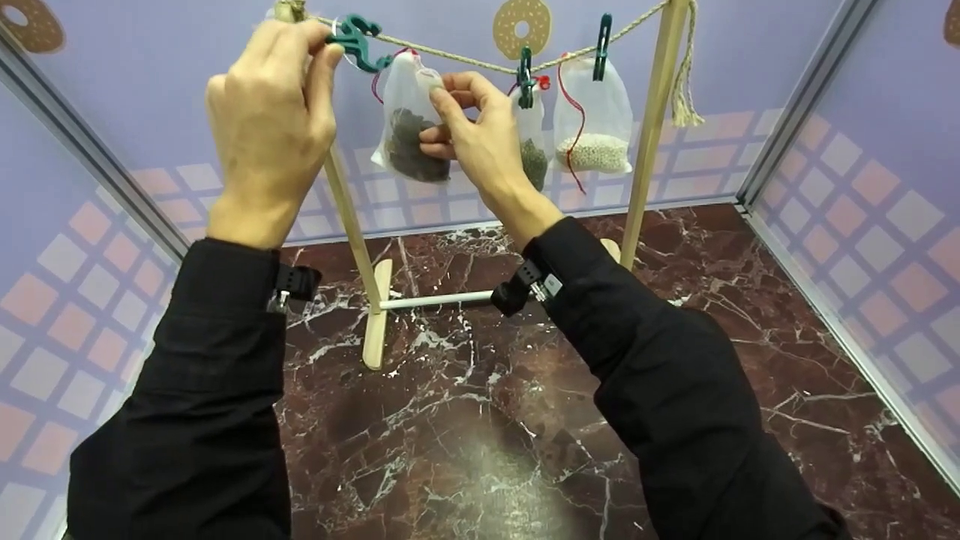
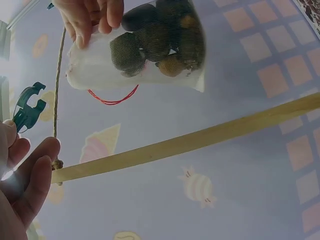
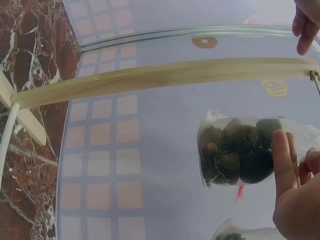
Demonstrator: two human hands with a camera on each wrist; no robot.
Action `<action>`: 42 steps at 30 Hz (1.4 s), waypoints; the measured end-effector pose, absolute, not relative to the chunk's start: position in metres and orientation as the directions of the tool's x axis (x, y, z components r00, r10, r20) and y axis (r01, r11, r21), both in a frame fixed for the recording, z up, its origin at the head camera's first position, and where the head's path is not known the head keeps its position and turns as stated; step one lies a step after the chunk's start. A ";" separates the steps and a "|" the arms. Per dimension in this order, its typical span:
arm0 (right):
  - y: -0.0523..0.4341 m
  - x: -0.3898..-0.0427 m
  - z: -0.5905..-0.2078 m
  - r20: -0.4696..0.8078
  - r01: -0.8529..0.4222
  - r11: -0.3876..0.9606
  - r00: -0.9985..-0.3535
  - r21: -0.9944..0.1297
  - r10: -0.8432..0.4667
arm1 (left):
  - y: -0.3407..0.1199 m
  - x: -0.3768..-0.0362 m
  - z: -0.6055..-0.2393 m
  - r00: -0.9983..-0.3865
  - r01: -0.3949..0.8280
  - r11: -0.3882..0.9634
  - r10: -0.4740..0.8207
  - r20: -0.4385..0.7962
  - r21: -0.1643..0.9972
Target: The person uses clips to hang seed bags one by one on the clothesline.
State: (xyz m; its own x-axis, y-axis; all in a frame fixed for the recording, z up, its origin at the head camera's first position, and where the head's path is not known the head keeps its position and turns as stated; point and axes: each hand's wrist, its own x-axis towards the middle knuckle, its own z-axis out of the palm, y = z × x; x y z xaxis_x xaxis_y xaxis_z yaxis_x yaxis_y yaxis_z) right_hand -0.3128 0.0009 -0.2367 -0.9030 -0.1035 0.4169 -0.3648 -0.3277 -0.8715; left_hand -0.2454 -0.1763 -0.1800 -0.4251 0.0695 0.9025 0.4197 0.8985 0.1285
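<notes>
My left hand (image 1: 270, 112) pinches a dark green clothespin (image 1: 358, 46) near the left end of a rope (image 1: 457, 58). In the left wrist view that clothespin (image 2: 30, 107) stands spread at its mouth, beside the rope. My right hand (image 1: 487, 135) grips the upper part of a white mesh bag (image 1: 401, 90), thumb and fingers on the fabric. Dark rounded lumps and a few brown ones fill the bag's bottom, seen in the right wrist view through the mesh (image 3: 235, 150). A red drawstring (image 2: 112, 102) loops from the bag. Its top end is close under the rope.
Farther right, a small mesh bag (image 1: 532, 154) of green bits and another bag (image 1: 592, 154) of pale grains hang from green clothespins (image 1: 526, 79). Wooden posts (image 1: 652, 135) carry the rope, with a white bar (image 1: 439, 300) low between them. Patterned panels surround the marbled tabletop (image 1: 450, 420).
</notes>
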 end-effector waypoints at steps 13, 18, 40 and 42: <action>-0.003 -0.314 -0.234 0.433 -0.382 -0.326 -0.896 -0.865 -0.100 | -0.172 -0.251 -0.175 -0.497 0.386 0.914 0.096 0.863 0.121; -0.005 -0.313 -0.235 0.448 -0.400 -0.325 -0.890 -0.857 -0.087 | -0.170 -0.252 -0.180 -0.526 0.378 0.921 0.129 0.841 0.095; -0.002 -0.311 -0.239 0.542 -0.536 -0.112 -0.840 -0.837 -0.033 | -0.170 -0.248 -0.194 -0.599 0.457 0.888 0.351 0.720 -0.053; -0.001 -0.312 -0.240 0.537 -0.531 -0.112 -0.843 -0.840 -0.034 | -0.170 -0.250 -0.198 -0.593 0.470 0.881 0.356 0.722 -0.049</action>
